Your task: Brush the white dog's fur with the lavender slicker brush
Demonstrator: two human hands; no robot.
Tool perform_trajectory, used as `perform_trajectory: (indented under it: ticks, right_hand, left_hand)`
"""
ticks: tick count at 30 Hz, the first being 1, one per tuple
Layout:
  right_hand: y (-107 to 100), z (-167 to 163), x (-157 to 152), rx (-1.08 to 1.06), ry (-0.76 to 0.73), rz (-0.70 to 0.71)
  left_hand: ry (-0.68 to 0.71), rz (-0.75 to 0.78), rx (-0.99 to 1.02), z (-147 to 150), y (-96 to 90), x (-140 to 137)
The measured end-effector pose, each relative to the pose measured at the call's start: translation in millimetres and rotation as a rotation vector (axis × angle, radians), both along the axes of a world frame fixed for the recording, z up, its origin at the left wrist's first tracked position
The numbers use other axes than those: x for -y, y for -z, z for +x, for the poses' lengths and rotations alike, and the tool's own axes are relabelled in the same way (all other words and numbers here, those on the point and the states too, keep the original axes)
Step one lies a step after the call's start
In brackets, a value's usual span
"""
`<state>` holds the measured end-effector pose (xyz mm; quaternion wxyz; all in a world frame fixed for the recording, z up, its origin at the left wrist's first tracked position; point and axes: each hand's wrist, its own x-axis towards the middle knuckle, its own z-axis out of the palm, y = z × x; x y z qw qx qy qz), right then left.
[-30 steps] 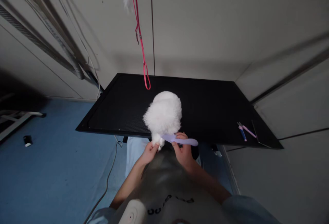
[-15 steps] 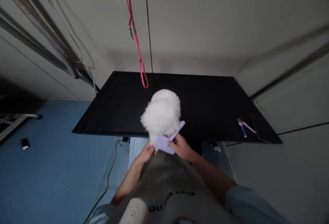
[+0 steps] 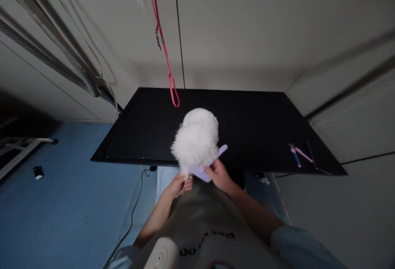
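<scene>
A small white fluffy dog (image 3: 197, 135) is at the near edge of the black grooming table (image 3: 253, 129), seen from above. My left hand (image 3: 180, 185) is closed around one of its legs (image 3: 184, 171), just past that edge; the paw is mostly hidden by the fingers. In my right hand (image 3: 218, 175) is a lilac slicker brush (image 3: 202, 174), its handle pointing up and to the right. The brush head lies against the dog's lower side, partly under the fur, close to my left hand. Its bristles are out of sight.
Nail clippers (image 3: 296, 155) with blue and pink handles lie at the table's right end, beside a thin dark flat object (image 3: 314, 157). A pink leash (image 3: 168, 65) hangs over the far edge. A grey cable (image 3: 135, 207) runs down to the left.
The brush has shifted slightly, and its head has gone partly behind the leg's fur. My left hand has turned, with its fingers curled further round the leg. The view has shifted a little.
</scene>
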<state>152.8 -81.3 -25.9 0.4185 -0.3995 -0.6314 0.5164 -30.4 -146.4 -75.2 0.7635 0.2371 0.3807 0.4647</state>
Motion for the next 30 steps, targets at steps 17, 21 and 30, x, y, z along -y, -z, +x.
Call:
perform_trajectory:
  ticks: [17, 21, 30]
  right_hand:
    - [42, 38, -51, 0.073, 0.308, -0.001]
    - [21, 36, -61, 0.049, 0.269, 0.058]
    - [-8, 15, -67, 0.102, 0.212, 0.062]
  left_hand:
    - [-0.174, 0.638, -1.371, 32, 24.3, -98]
    - [-0.214, 0.620, -0.968, 39, 26.0, -87]
    - [-0.228, 0.449, -0.580, 40, -4.7, -56]
